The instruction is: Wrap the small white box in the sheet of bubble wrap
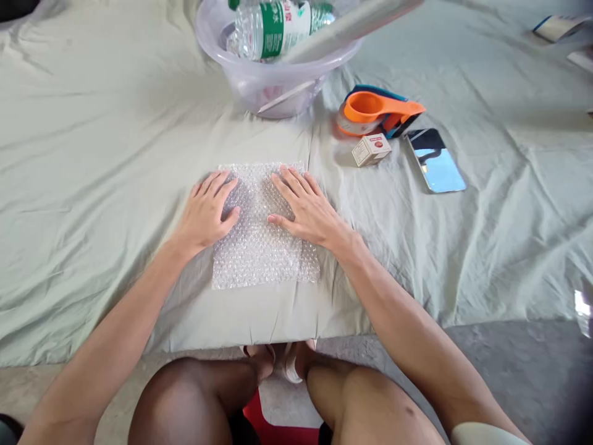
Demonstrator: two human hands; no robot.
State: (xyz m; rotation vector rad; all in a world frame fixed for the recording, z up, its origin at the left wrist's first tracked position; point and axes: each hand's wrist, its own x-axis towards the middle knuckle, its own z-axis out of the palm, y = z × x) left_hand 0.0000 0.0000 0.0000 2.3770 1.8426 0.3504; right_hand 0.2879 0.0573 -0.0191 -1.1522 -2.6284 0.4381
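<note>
A sheet of bubble wrap (259, 262) lies flat on a desk (106, 130) covered with a wrinkled, pale green cloth, close to the edge nearest the seated person. The left hand (208, 210) rests palm down over the sheet's left edge, its fingers spread and pointing away from the body, its thumb reaching inward; nothing is gripped in it. The right hand (306, 210) lies palm down over the upper right part of the sheet, also wide with the fingers fanned out and holding nothing, its wrist beyond the right edge. A strip of the wrap shows between the two thumbs, which stay apart. Beyond the sheet stands a translucent, pale purple basin (296, 77) with a green-labelled plastic bottle (273, 31) lying in it and a long, pale object (356, 28) slanting across its rim. To the right of the basin is an orange tape dispenser (401, 110), with a small printed box (372, 150) just in front of it. A phone (438, 162) with a reflective face lies to the right of the box.
</note>
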